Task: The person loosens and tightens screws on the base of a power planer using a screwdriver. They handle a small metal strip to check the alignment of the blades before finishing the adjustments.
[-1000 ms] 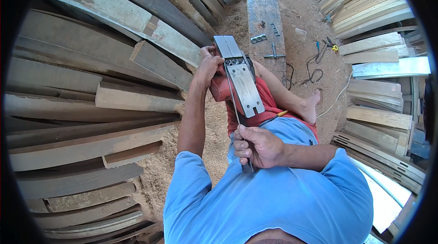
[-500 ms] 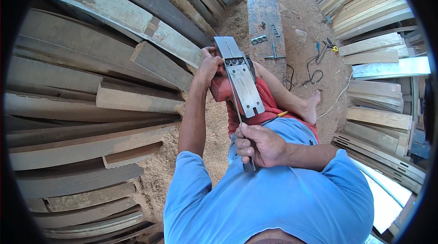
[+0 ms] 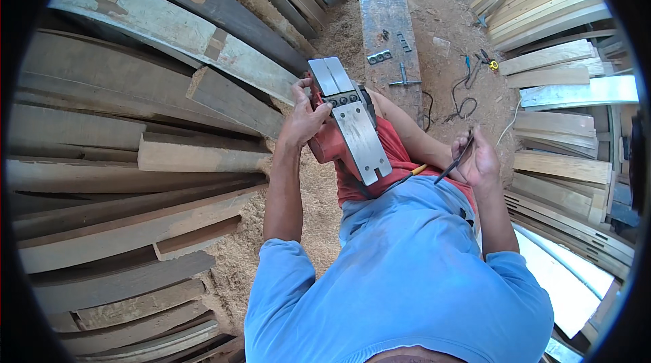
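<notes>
Wears a blue shirt (image 3: pixel 407 288) across the lower middle of the frame and red shorts (image 3: pixel 399 153) above it, with a yellow-handled tool (image 3: pixel 419 169) lying on them. Right of centre, pinches a thin dark tool (image 3: pixel 453 166) in the right hand (image 3: pixel 483 163), with thumb and fingers closed on the upper end, slanting it down-left. At centre, holds a red power planer (image 3: pixel 328 144) sole-up over the shorts with the left hand (image 3: pixel 305 120), bending the fingers around the left side; cannot tell how far underneath. Beyond, at upper middle, faces a worn plank (image 3: pixel 381 3) bearing a T-shaped metal tool (image 3: pixel 405 79) and a short metal bar (image 3: pixel 380 57).
</notes>
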Motion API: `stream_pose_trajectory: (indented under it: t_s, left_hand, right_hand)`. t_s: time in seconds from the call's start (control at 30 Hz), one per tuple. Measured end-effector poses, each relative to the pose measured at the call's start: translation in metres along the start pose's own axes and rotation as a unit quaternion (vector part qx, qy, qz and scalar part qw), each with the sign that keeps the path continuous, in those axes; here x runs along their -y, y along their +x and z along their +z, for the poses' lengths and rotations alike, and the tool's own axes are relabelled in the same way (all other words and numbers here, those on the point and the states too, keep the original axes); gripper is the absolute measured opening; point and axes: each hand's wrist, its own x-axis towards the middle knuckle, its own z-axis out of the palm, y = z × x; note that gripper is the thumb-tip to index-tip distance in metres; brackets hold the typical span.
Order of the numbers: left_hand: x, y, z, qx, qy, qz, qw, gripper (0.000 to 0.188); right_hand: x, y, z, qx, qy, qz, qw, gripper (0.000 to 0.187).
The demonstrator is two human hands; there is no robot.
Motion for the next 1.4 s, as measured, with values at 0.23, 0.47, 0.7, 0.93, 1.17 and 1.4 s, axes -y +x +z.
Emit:
stream_pose_trajectory:
  t_s: [0.23, 0.47, 0.7, 0.93, 1.17, 1.4]
  left_hand:
    - [0.03, 0.01, -0.007, -0.028, -0.025, 0.016, 0.999, 0.066]
    - [0.01, 0.004, 0.0, -0.037, 0.033, 0.007, 0.999, 0.062]
    - [-0.002, -0.004, 0.001, -0.024, 0.085, -0.018, 0.996, 0.066]
    - [0.003, -0.005, 0.003, -0.04, 0.098, 0.009, 0.994, 0.063]
    - [0.012, -0.008, 0.003, -0.101, 0.008, 0.052, 0.994, 0.059]
    - [0.018, -0.014, 0.005, -0.212, 0.224, 0.265, 0.914, 0.039]
  right_hand:
    - [-0.05, -0.023, -0.058, 0.024, -0.296, -0.042, 0.954, 0.032]
    - [-0.032, -0.019, -0.012, 0.083, -0.642, -0.075, 0.759, 0.036]
    - [-0.017, -0.015, 0.007, 0.011, -0.902, -0.256, 0.347, 0.046]
    - [0.027, -0.016, 0.03, -0.063, -0.931, -0.094, 0.347, 0.039]
    - [0.08, -0.015, 0.039, -0.114, -0.759, -0.332, 0.548, 0.031]
    - [0.057, -0.008, 0.071, -0.075, -0.547, -0.387, 0.738, 0.02]
